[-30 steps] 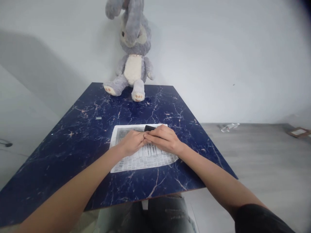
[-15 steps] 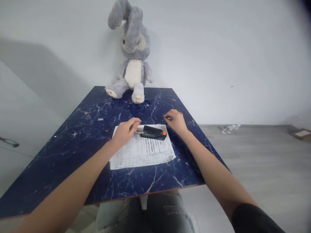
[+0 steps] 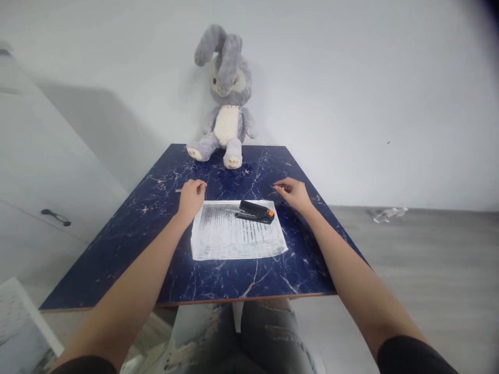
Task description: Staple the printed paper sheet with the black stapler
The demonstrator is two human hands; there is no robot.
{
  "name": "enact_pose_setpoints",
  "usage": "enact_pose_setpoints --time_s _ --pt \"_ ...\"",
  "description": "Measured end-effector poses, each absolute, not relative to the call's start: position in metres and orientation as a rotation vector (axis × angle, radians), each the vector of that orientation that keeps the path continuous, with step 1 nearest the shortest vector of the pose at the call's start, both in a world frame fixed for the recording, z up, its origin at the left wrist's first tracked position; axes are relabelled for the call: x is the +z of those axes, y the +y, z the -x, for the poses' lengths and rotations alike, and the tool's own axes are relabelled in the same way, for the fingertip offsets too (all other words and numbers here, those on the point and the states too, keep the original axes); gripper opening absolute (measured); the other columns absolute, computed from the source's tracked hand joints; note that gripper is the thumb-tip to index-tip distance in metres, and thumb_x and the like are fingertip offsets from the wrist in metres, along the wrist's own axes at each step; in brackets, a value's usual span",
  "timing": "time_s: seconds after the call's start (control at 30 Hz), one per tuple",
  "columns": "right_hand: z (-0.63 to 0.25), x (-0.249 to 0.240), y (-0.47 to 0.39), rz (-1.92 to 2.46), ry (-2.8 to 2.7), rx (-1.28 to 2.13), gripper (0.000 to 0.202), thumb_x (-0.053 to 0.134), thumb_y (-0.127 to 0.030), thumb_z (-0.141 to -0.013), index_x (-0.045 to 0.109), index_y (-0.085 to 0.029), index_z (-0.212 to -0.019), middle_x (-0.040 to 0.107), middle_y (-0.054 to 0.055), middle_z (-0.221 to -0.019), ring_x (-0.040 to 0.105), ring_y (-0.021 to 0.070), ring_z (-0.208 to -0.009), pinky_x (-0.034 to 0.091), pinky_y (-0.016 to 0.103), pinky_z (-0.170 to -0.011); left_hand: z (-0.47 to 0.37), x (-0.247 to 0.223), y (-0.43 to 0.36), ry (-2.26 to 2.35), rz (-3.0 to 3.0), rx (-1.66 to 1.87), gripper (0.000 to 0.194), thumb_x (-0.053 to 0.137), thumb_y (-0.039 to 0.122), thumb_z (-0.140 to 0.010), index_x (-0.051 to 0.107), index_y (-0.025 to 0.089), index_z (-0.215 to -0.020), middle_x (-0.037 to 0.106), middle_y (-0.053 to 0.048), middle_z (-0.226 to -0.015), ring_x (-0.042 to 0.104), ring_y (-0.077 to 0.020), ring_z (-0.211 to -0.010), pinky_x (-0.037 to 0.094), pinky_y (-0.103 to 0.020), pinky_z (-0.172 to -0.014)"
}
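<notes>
A black stapler (image 3: 257,213) with an orange end lies on printed paper (image 3: 234,239), its metal tray sticking out to the left. My left hand (image 3: 191,198) is just past the paper's upper left corner, fingers curled together. Whatever is between them, if anything, is hidden. Right beside it, a small pale strip (image 3: 178,190) lies on the table, partly covered by the hand. My right hand (image 3: 296,194) rests over the table beyond the paper's upper right corner, thumb and fingertips pinched. Anything in that pinch is too small to make out.
The dark blue marbled table (image 3: 253,280) has its near edge at my lap. A grey plush rabbit (image 3: 228,104) sits at the far edge against the wall. A clear plastic item (image 3: 390,214) lies on the floor to the right. A black handle (image 3: 56,217) shows at left.
My left hand has moved left, away from the stapler's metal tray, to beside the pale strip. My right hand stays pinched beyond the paper. The camera view has shifted.
</notes>
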State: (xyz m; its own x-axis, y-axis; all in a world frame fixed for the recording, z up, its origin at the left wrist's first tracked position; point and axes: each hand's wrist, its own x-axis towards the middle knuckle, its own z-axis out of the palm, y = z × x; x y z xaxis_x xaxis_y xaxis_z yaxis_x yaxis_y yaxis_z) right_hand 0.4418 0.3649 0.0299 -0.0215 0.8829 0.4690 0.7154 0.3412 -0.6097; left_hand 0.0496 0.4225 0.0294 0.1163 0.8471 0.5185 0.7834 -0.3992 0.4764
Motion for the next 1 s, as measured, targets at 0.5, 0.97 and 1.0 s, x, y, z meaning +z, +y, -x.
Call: enact_pose_setpoints --time_s 0.5,0.97,1.0 --pt "-0.412 0.036 0.344 0.890 -2.192 1.040 0.042 0.080 -0.049 -0.087 0.076 -0.022 -0.119 0.070 0.004 -0.104 0.063 0.0163 -0.082 0.054 0.033 -0.077 -0.072 0.037 0.400 0.833 -2.339 0.706 0.024 0.058 0.021 -0.089 0.079 0.022 -0.102 0.078 -0.005 -0.090 0.068 -0.0167 -0.076 0.054 -0.033 -0.079" --pt "-0.404 0.031 0.345 0.817 -2.199 0.938 0.036 0.079 -0.045 -0.086 0.075 -0.019 -0.112 0.067 0.005 -0.103 0.061 0.0169 -0.085 0.053 0.032 -0.076 -0.088 0.030 0.394 0.811 -2.200 0.727 0.019 0.078 0.026 -0.083 0.078 0.021 -0.101 0.080 -0.007 -0.092 0.075 -0.0199 -0.083 0.061 -0.038 -0.088" --pt "-0.402 0.031 0.345 0.814 -2.207 0.925 0.035 0.079 -0.044 -0.086 0.076 -0.019 -0.110 0.066 0.005 -0.101 0.061 0.0168 -0.084 0.052 0.031 -0.075 -0.092 0.029 0.393 0.810 -2.229 0.737 0.017 0.077 0.023 -0.083 0.078 0.021 -0.100 0.080 -0.006 -0.093 0.075 -0.0196 -0.084 0.061 -0.037 -0.088"
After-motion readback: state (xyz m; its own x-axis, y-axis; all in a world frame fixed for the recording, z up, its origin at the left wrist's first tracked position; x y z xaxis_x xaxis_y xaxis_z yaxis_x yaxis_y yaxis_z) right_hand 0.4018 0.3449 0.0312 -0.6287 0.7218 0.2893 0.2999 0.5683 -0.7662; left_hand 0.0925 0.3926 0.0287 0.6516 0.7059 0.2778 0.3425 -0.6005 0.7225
